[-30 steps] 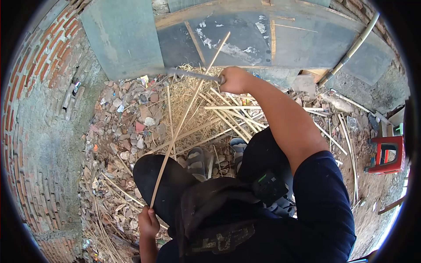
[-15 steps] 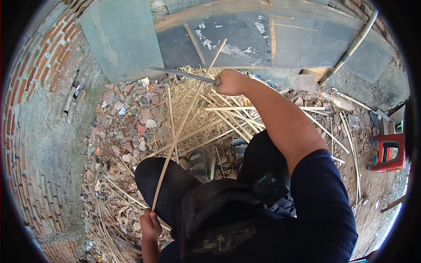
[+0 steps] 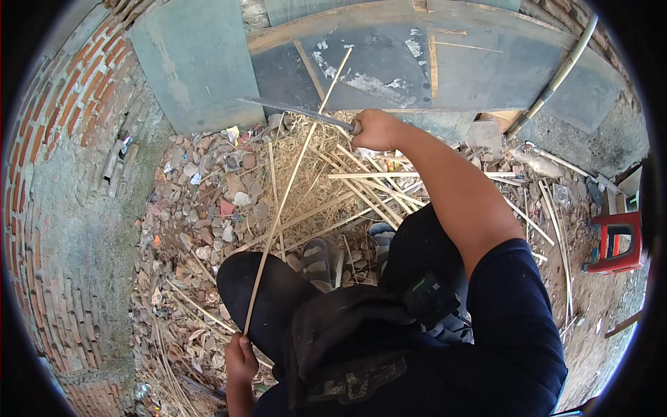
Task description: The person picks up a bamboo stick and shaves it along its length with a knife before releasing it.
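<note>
My left hand (image 3: 241, 358) is closed round the near end of a long, thin bamboo strip (image 3: 283, 201), which slants up and away over my left knee. My right hand (image 3: 375, 130), arm stretched forward, grips the handle of a long-bladed knife (image 3: 295, 109). The blade points left and crosses the strip near its far end; I cannot tell whether it touches. Beneath them lies a heap of pale shavings (image 3: 306, 156), with several cut bamboo strips (image 3: 368, 182) strewn to its right.
Broken stones and rubble (image 3: 201, 208) cover the ground on the left. A brick wall (image 3: 62, 208) rises at the left, and grey panels (image 3: 389, 62) stand in front. A red plastic stool (image 3: 617, 243) is at the right. My sandalled foot (image 3: 317, 264) is beside the shavings.
My right hand and the knife have shifted slightly right, and the blade now crosses the strip nearer its far end. The strip's far end has moved a little up and left.
</note>
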The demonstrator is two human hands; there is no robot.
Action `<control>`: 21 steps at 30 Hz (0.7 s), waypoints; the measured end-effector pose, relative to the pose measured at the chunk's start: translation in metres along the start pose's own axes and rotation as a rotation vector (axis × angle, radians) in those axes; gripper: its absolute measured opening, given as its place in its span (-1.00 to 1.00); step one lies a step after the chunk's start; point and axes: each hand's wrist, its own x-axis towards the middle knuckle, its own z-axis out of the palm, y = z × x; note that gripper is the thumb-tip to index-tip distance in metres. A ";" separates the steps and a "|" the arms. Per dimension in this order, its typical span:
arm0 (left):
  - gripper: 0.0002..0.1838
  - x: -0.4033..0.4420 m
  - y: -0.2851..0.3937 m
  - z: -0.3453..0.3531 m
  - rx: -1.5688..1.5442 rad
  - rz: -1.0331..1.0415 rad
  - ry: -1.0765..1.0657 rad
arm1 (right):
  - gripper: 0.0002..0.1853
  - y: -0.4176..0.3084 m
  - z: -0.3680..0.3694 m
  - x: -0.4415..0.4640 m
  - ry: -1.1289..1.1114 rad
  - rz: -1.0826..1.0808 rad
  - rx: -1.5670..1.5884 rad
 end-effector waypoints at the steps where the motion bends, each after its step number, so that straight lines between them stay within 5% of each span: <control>1: -0.45 -0.001 0.000 0.000 -0.009 -0.012 -0.008 | -0.62 -0.002 0.001 0.002 -0.029 -0.030 -0.008; 6: -0.45 0.003 0.007 0.006 0.009 -0.016 0.015 | -0.65 -0.050 0.014 -0.017 -0.152 -0.247 -0.128; 13: -0.47 -0.002 0.009 0.017 0.129 0.010 0.151 | -0.67 -0.054 0.012 0.007 -0.249 -0.028 -0.143; 21: -0.56 0.002 0.020 0.005 0.139 -0.019 0.071 | -0.74 -0.089 0.017 -0.022 -0.157 -0.231 -0.305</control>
